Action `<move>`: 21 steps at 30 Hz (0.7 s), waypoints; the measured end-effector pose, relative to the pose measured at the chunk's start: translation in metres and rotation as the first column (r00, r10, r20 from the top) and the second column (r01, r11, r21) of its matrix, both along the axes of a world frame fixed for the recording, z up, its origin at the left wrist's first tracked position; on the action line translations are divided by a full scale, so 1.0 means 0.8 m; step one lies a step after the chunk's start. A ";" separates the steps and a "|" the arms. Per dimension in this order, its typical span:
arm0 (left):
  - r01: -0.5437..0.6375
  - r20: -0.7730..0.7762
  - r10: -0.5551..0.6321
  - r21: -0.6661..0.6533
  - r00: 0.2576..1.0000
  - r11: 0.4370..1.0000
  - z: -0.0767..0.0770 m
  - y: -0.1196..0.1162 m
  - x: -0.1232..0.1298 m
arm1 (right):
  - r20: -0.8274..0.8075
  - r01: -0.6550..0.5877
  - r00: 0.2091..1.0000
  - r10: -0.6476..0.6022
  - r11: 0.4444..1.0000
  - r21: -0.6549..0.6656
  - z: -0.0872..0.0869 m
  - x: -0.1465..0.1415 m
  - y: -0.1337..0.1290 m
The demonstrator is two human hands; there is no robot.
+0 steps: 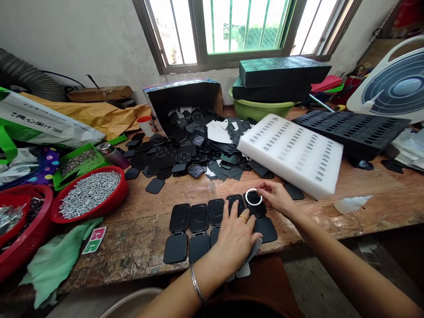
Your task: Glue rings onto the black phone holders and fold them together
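A thin white ring [253, 204] is pinched between the fingertips of my right hand [273, 196], over the recessed upper half of the rightmost black hinged case [266, 229]. My left hand [236, 234] lies palm down with its fingers spread, across the upper halves of neighbouring cases. Pale, thin pieces [244, 270] show below its thumb and palm; how they sit against the hand is hidden. Several cases lie opened flat in a row, such as the leftmost flat half [175, 248] and its grooved half [179, 217]. My left hand covers part of the row.
Behind the row is a heap of black cases [162, 159] spilling from a box [185, 88]. A white foam block [291, 152] stands right, near a squeeze bottle [351, 204]. Left are a red bowl of metal pins [89, 194] and a green cloth [59, 260].
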State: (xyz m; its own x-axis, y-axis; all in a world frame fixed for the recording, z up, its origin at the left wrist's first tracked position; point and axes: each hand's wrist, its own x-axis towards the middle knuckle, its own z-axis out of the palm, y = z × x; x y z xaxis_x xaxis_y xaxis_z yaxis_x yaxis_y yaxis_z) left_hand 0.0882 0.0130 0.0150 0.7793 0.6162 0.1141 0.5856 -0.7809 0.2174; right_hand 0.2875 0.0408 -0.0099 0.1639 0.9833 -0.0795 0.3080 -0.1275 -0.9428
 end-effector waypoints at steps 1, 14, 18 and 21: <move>0.000 0.000 0.000 -0.001 1.000 1.000 0.000 0.000 0.000 | 0.022 0.000 1.000 0.000 1.000 0.006 -0.003 0.000 0.001; 0.024 0.016 -0.023 -0.026 1.000 0.999 -0.001 0.007 0.003 | 0.455 -0.012 0.889 -0.059 0.988 0.152 -0.023 0.005 0.004; 0.043 0.005 -0.043 -0.062 0.999 0.997 -0.006 0.017 0.008 | 0.535 -0.070 0.844 -0.026 0.985 0.159 -0.008 0.007 0.012; 0.044 0.028 -0.043 -0.060 0.999 0.997 -0.010 0.022 0.009 | 0.596 -0.039 0.796 -0.108 0.973 0.228 0.019 0.022 0.036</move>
